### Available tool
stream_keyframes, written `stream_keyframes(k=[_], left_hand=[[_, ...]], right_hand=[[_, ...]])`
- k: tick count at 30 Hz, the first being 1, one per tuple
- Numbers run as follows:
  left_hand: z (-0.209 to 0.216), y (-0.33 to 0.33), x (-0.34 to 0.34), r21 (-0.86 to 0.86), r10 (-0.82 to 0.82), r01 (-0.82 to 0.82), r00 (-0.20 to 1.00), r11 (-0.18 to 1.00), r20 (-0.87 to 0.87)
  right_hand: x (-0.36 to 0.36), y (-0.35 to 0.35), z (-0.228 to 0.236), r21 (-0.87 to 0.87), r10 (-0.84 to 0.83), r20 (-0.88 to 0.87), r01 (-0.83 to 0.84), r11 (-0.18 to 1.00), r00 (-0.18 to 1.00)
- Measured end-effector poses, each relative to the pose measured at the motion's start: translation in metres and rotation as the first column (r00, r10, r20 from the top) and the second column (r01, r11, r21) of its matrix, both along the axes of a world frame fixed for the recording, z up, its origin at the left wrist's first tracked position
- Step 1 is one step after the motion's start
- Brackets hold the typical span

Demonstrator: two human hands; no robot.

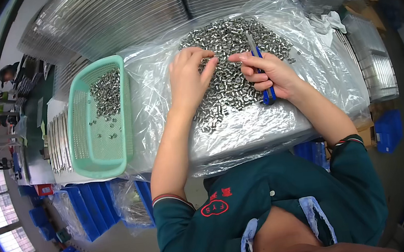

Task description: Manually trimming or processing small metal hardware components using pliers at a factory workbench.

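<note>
A pile of small shiny metal ring-like parts [227, 86] spreads over clear plastic sheeting [152, 82] on the table. At the left side of the pile, my left hand [188, 75] has its thumb and forefinger brought together in a pinch; whatever sits between the tips is too small to make out. My right hand [273, 73] grips a blue-handled utility knife [261, 64], its blade pointing away from me. The right forefinger stretches toward the left fingertips, with a small gap between the hands.
To the left stands a mint-green plastic basket [126, 134] holding more of the metal parts. Stacks of clear plastic trays [115, 16] line the far side, with another stack [373, 56] at right. A white cloth [327, 24] lies at far right. Blue bins [89, 211] sit below the table.
</note>
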State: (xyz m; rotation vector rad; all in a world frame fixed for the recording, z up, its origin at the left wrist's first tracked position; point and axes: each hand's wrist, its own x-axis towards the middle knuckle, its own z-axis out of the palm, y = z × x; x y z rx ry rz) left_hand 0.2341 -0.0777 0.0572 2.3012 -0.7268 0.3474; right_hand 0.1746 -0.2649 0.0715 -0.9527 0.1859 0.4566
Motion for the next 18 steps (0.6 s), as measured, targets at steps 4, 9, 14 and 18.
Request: stream_keyframes(k=[4, 9, 14, 18], left_hand=[[0.006, -0.009, -0.012, -0.178, -0.178, 0.205, 0.972, 0.962, 0.153], [0.005, -0.014, -0.016, -0.238, -0.252, 0.283, 0.956, 0.929, 0.150], [0.000, -0.016, -0.019, -0.361, -0.300, 0.279, 0.954, 0.890, -0.001], [0.000, -0.016, -0.019, -0.277, -0.272, 0.281, 0.960, 0.919, 0.071]], right_hand=[[0.000, 0.000, -0.005, 0.016, 0.057, -0.062, -0.056, 0.998, 0.996], [-0.002, 0.000, -0.004, 0.046, 0.083, -0.072, -0.080, 0.996, 0.994], [-0.002, 0.000, -0.005, 0.030, 0.069, -0.027, -0.069, 0.997, 0.997], [-0.004, 0.002, -0.002, -0.065, 0.065, 0.028, -0.064, 0.996, 0.997]])
